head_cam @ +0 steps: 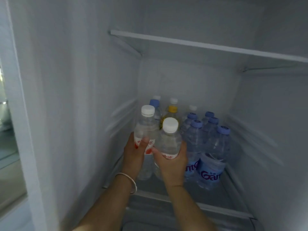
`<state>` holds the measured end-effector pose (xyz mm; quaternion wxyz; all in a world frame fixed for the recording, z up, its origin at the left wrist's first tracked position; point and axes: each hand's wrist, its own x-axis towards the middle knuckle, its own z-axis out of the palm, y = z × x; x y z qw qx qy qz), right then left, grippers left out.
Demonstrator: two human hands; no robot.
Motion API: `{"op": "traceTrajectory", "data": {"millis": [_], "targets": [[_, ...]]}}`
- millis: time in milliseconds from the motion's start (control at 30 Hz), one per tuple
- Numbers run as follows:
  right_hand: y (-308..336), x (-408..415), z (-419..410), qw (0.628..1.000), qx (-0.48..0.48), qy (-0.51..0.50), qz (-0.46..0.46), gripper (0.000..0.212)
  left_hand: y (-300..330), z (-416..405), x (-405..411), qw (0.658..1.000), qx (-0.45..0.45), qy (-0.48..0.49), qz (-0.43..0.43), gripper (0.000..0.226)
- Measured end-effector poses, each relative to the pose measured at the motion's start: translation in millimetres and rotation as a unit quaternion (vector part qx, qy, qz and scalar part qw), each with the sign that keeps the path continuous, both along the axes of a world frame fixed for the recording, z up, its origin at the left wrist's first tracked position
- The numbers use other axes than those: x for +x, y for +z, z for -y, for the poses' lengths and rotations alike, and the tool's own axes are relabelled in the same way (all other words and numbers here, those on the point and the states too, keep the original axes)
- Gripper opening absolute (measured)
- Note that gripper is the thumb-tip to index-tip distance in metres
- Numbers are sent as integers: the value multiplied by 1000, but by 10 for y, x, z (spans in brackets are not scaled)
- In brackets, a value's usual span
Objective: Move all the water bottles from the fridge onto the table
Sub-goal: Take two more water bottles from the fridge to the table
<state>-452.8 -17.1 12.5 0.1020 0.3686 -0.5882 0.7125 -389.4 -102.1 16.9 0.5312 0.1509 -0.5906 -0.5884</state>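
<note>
- The view looks into a household-type white fridge interior (93, 80), the sort found in a home kitchen.
- A white-edged glass shelf (200, 45) spans it above.
- Clear plastic water bottles with blue caps (210, 147) crowd the lower shelf.

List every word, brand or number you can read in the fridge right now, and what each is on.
"Gan", cut off: purple letters on the blue label of the front blue-cap bottle.
"nte", cut off: same lettering on the blue-cap bottle beside it.
Red marks on the white labels of the bottle in the left hand and the bottle in the right hand: too blurred to read.
Yellow-cap bottle: no readable text.
</note>
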Motion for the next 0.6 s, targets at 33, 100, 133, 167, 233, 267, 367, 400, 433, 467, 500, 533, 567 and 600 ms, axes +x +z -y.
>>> {"op": "traceTrajectory", "data": {"millis": [33, 100, 133, 167, 233, 267, 367, 400, 433, 467, 500, 533, 567, 600], "targets": [[39, 1, -7, 1000, -1, -1, -1, 64, 48, -36, 40, 1000, -5, 3, 7, 83], [157, 63, -67, 1000, -4, 12, 2, 61, 132, -86, 146, 999, -21, 2, 25, 98], [210, 112, -114, 1000, -6, 15, 2, 59, 178, -119, 217, 999, -30, -2, 32, 100], [264, 178, -179, 1000, -10, 17, 0, 57, 237, -177, 297, 999, -39, -5, 37, 96], [358, 318, -350, 999, -23, 24, 4, 51, 327, -328, 448, 998, -41, -22, 36, 82], [388, 403, -450, 999, -30, 30, 12, 48, 341, -406, 519, 998, -46, -38, 33, 77], [353, 710, -751, 998, -37, 1, 44, 53, 330, -668, 788, 990, -56, -114, 56, 63], [329, 841, -869, 998, -43, -19, 52, 52, 305, -760, 882, 987, -41, -146, 59, 52], [282, 954, -984, 997, -42, -40, 56, 53, 276, -864, 981, 983, -34, -165, 66, 40], [247, 1103, -1120, 996, -35, -61, 56, 55, 232, -973, 1080, 982, -31, -172, 67, 34], [187, 1260, -1280, 995, -27, -84, 56, 56, 163, -1101, 1194, 982, -39, -171, 70, 37], [133, 1422, -1462, 992, -18, -109, 56, 54, 82, -1243, 1310, 981, -44, -175, 71, 44], [59, 1564, -1645, 989, -9, -131, 62, 49, 10, -1400, 1433, 979, -50, -183, 75, 46], [-9, 1715, -1829, 985, 1, -153, 76, 47, -66, -1560, 1547, 976, -50, -197, 80, 42]]}}
